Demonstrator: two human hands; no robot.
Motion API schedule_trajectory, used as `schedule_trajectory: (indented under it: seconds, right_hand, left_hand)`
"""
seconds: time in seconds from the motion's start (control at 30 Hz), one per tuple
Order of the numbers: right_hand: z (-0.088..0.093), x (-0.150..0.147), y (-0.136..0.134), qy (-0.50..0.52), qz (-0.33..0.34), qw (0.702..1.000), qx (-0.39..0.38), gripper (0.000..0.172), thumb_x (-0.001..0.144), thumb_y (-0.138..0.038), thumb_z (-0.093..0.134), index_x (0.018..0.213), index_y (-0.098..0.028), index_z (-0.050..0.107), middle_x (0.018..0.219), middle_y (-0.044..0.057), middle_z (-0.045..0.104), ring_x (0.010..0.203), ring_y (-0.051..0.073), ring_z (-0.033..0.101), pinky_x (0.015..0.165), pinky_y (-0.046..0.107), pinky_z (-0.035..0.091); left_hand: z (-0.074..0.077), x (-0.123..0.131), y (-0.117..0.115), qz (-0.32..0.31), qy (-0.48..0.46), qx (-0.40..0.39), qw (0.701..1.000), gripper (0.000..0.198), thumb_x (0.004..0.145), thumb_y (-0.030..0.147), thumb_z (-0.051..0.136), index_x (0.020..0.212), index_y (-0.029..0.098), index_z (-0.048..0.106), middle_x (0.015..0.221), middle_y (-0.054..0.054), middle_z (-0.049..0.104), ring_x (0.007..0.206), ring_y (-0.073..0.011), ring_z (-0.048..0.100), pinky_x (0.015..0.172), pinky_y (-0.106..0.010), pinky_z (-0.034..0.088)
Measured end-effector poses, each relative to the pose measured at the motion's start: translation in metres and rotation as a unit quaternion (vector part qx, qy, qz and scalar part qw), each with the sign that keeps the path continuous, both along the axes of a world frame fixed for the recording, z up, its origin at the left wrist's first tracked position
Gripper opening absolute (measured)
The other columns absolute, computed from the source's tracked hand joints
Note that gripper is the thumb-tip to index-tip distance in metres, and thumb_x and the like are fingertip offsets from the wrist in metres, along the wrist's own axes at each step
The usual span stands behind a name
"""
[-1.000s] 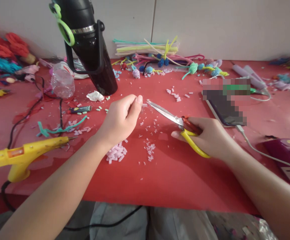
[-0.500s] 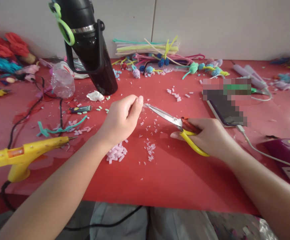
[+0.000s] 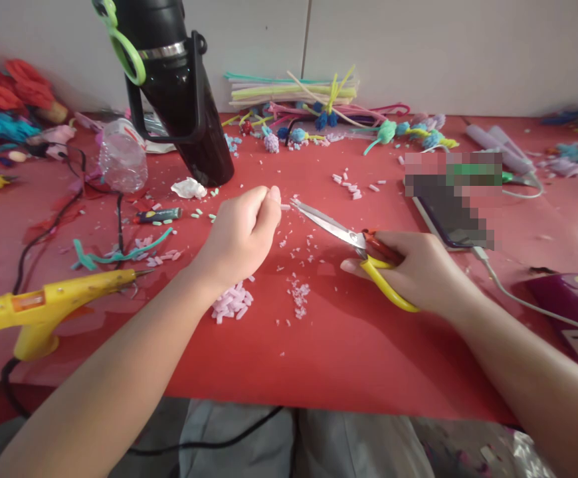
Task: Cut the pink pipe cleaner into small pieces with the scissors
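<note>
My left hand [image 3: 244, 232] is closed in a pinch over the red table [image 3: 319, 372], with a small pale purple piece [image 3: 285, 207] sticking out past its fingertips. My right hand [image 3: 408, 269] grips scissors [image 3: 336, 230] with yellow and red handles. Their blades point left, the tips just right of the pale piece and nearly together. Beneath them lie scattered tiny purple trimmings [image 3: 299, 299]. A heap of short purple pieces [image 3: 232, 303] sits below my left wrist.
A yellow glue gun [image 3: 54, 302] lies at the left with its black cord. Behind stand a black bottle [image 3: 189, 106] and clear plastic bottle [image 3: 122, 156]. Pipe cleaners [image 3: 289, 93] lie along the wall. A phone [image 3: 448, 212] with a cable is at the right.
My left hand has shifted slightly left, away from the scissor tips, and more of the pale piece shows at its fingertips. The scissors remain in my right hand.
</note>
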State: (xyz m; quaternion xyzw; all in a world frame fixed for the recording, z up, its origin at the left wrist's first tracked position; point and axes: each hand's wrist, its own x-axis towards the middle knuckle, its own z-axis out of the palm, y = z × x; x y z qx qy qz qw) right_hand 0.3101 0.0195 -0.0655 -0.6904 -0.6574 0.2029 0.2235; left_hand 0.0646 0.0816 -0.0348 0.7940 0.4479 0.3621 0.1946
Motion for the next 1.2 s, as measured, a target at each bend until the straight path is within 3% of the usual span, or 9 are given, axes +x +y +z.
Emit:
schedule_trajectory:
  seconds: [1.2]
  right_hand:
    - [-0.0024, 0.0024, 0.0017, -0.022, -0.012, 1.000, -0.011, 0.070, 0.061, -0.079, 0.069, 0.058, -0.023, 0.027, 0.062, -0.004, 0.019, 0.059, 0.012, 0.019, 0.047, 0.027, 0.019]
  left_hand:
    - [0.0026, 0.0000, -0.0016, -0.016, 0.020, 0.008, 1.000, 0.038, 0.104, 0.033, 0.037, 0.068, 0.021, 0.039, 0.055, 0.003, 0.042, 0.051, -0.0115, 0.042, 0.053, -0.029, 0.034]
